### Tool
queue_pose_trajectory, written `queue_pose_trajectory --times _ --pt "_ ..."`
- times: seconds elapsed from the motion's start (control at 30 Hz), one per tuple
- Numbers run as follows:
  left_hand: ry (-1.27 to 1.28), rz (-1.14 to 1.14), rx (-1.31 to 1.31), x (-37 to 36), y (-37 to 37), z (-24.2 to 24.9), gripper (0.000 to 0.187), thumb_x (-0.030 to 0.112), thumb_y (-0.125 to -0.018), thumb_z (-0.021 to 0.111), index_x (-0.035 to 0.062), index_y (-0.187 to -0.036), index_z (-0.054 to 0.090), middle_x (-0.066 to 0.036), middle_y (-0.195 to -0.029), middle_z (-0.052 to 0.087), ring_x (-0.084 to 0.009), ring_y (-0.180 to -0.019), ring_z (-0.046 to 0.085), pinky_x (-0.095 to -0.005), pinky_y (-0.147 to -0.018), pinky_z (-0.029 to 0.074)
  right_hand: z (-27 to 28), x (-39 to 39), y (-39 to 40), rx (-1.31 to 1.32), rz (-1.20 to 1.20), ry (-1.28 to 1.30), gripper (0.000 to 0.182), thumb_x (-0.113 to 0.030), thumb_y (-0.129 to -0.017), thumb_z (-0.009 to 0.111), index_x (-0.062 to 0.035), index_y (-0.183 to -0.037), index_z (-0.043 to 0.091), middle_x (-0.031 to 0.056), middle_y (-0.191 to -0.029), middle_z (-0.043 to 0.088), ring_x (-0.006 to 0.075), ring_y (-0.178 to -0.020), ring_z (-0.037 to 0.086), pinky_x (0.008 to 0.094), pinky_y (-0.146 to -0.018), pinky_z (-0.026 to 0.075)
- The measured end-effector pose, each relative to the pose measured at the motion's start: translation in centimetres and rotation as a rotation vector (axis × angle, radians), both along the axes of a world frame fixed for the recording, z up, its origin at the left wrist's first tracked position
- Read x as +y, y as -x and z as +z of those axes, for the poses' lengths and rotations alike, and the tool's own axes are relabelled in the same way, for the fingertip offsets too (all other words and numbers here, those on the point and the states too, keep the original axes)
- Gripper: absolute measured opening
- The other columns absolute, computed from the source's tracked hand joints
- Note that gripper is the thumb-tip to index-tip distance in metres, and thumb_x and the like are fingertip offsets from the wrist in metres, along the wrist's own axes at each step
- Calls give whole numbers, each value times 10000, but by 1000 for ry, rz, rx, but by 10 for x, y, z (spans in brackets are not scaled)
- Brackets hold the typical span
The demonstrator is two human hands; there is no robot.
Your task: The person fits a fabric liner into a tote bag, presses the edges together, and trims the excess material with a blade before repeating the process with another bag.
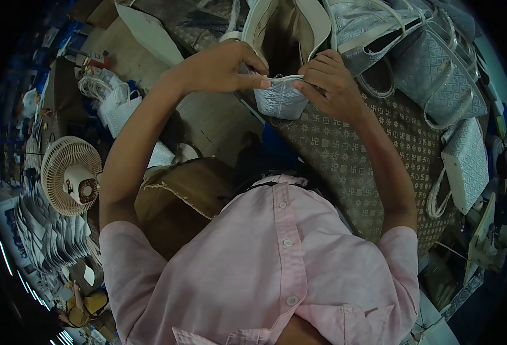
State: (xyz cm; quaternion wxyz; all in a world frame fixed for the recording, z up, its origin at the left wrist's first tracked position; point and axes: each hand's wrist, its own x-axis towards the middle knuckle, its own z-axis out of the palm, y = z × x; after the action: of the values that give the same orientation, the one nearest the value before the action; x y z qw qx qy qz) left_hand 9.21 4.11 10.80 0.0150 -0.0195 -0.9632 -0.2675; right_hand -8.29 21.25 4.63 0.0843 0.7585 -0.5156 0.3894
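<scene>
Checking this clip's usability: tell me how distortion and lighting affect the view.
Head view: strong fisheye bend with black corners; dim, bluish light; the pouch between the left hand and right hand stays sharp, while the fan at the edge looks warped.

Person's clothing: pale pink short-sleeved shirt (265, 270) with a front placket of small white buttons (288, 242); sleeves end above the elbows, leaving both forearms bare.

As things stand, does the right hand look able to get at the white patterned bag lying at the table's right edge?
Probably yes, once it lets go. The right hand is pinching the small pouch together with the left hand. The white bag lies uncovered on the patterned tabletop, with nothing between.
</scene>
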Motion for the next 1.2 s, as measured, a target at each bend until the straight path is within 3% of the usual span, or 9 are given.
queue_pose_trajectory --times 0.2,0.43,0.53,0.63,0.7,0.8,0.93,1.03,1.2 --pt "59 48 -25 2 -1 -3 401 374 -802 682 -1 -945 687 -184 -925 656 -310 -886 626 -375 -791 480 -3 -1 1 -4 -9 49 179 -156 -776 693 -42 -717 569 46 -770 577 209 -737 528 351 -753 378" --pt "157 115 -13 26 -2 -3 305 311 -811 659 12 -864 678 -162 -851 630 -308 -866 604 -383 -794 471 -5 0 -1 -43 -43 62 200 -129 -768 700 -30 -671 555 65 -741 586 220 -716 531 358 -742 389" --pt "356 165 65 44 -7 -5 256 281 -814 648 31 -868 670 -148 -863 610 -302 -909 577 -391 -828 451 -5 0 -1 -36 -55 57 197 -124 -757 704 -28 -670 555 64 -733 580 222 -693 522 357 -735 387" --pt "438 241 176 58 -10 -16 229 259 -818 646 38 -873 657 -165 -991 582 -326 -1048 524 -413 -895 420 -5 -2 -1 -47 -45 83 196 -120 -746 709 -31 -667 553 64 -726 576 222 -675 515 355 -726 386" --pt "445 381 329 67 -10 -20 194 212 -808 659 32 -879 637 -190 -1083 537 -361 -1169 451 -476 -957 373 -5 -2 0 -55 -50 80 203 -119 -738 716 -37 -661 548 63 -726 576 220 -678 518 355 -722 387" --pt "325 439 373 72 -8 -24 191 177 -798 672 31 -913 628 -179 -1156 504 -363 -1253 379 -538 -999 315 -5 -4 -2 -50 -49 90 210 -120 -732 721 -42 -656 542 60 -726 578 220 -682 522 356 -716 390" --pt "241 426 377 74 -3 -36 205 164 -792 680 41 -947 625 -150 -1138 527 -358 -1262 379 -569 -1022 269 -4 -6 -3 -42 -37 95 206 -122 -729 721 -46 -659 543 56 -733 580 220 -687 525 361 -718 395" --pt "292 461 252 77 -3 -40 194 167 -811 663 32 -947 633 -124 -1079 571 -356 -1258 389 -570 -1047 233 -5 -5 -1 -50 -38 66 199 -129 -721 724 -48 -669 549 53 -746 582 218 -692 526 367 -728 402" --pt "56 371 172 66 -6 -23 161 159 -845 626 60 -966 664 -85 -936 646 -333 -1260 398 -564 -1078 166 1 -5 -3 -32 -7 49 214 -145 -714 729 -45 -674 544 56 -782 575 229 -722 523 383 -749 410"
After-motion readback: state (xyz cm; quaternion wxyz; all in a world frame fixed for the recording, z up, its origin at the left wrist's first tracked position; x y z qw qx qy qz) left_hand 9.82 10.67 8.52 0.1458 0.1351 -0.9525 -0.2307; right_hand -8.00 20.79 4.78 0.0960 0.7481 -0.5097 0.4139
